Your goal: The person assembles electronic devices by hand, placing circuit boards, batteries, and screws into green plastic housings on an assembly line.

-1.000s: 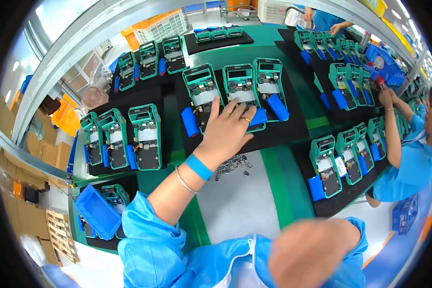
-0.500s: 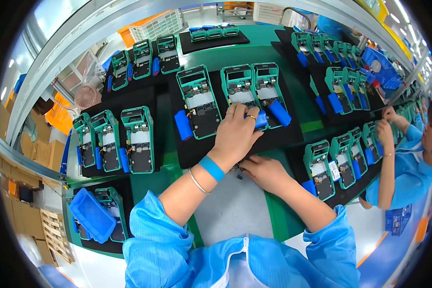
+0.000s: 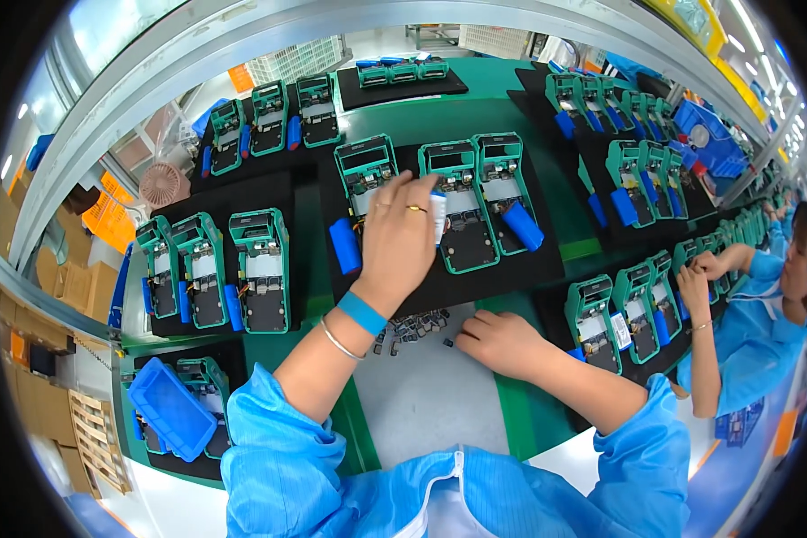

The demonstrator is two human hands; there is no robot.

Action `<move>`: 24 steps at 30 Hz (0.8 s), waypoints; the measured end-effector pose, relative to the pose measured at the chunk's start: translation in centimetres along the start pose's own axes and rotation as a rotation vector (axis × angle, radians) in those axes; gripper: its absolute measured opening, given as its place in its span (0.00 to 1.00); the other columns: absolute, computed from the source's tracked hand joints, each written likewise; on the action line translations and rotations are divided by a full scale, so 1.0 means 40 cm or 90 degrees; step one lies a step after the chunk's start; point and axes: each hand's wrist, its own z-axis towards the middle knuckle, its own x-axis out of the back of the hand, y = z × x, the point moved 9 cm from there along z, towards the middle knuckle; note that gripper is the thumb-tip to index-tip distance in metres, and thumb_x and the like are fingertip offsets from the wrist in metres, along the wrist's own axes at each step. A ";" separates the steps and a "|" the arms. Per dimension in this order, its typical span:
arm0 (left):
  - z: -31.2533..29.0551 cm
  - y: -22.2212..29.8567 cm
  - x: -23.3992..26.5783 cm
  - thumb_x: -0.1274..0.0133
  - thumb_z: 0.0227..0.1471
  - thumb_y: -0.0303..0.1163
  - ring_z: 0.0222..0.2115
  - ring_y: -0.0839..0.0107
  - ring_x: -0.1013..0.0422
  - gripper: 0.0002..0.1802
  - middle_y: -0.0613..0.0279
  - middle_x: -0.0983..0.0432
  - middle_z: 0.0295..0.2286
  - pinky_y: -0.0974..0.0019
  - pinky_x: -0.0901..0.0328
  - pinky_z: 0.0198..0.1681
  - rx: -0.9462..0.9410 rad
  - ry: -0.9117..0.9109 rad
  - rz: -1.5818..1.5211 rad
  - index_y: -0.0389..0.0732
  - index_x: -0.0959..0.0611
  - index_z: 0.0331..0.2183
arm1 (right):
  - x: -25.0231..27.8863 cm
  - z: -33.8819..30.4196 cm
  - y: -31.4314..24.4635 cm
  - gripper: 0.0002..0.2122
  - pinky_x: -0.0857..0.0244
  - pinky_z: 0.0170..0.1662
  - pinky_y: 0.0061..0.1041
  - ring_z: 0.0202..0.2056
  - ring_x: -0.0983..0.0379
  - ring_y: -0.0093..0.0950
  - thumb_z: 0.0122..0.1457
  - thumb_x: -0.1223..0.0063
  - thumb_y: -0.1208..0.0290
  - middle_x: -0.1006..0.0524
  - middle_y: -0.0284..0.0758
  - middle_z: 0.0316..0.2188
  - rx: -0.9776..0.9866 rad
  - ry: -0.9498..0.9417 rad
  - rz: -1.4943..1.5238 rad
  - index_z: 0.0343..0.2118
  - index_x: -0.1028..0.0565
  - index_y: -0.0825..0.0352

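Observation:
My left hand is closed around a blue battery pack with a white label, raised over the gap between two green device housings. Under that hand, partly hidden, lies the left housing, with another blue battery pack at its side. The middle housing and the right housing lie open on a black mat, a blue battery pack across the right one. My right hand rests with curled fingers on the grey work surface, beside small black parts; anything in its fingers is hidden.
More open green housings lie on black mats at the left and right. A blue tray sits over housings at the lower left. At the right edge a co-worker handles similar housings. A metal frame arches overhead.
My left hand has lifted the battery pack from the middle housing and moved left, turning its labelled side into view. My right hand has shifted slightly right and down, uncovering the small black parts.

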 end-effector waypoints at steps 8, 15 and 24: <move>-0.057 -0.015 -0.083 0.53 0.62 0.47 0.63 0.50 0.45 0.33 0.46 0.40 0.60 0.35 0.49 0.61 0.059 -0.192 0.123 0.36 0.35 0.60 | -0.047 0.052 -0.038 0.04 0.25 0.28 0.30 0.31 0.23 0.34 0.42 0.46 0.73 0.22 0.37 0.23 -0.004 -0.096 -0.060 0.21 0.23 0.66; -0.058 0.031 -0.089 0.45 0.49 0.62 0.67 0.51 0.57 0.54 0.44 0.49 0.64 0.39 0.61 0.66 -0.023 -0.264 0.037 0.35 0.42 0.64 | -0.021 0.039 -0.003 0.03 0.25 0.29 0.30 0.30 0.22 0.33 0.43 0.46 0.73 0.23 0.37 0.22 -0.003 -0.100 -0.071 0.20 0.25 0.65; -0.076 0.055 -0.099 0.40 0.46 0.54 0.61 0.62 0.43 0.37 0.56 0.33 0.51 0.45 0.52 0.64 -0.094 -0.279 0.094 0.40 0.22 0.52 | 0.328 0.117 0.229 0.05 0.29 0.31 0.33 0.29 0.25 0.37 0.47 0.38 0.78 0.25 0.35 0.24 -0.119 0.293 0.071 0.28 0.23 0.65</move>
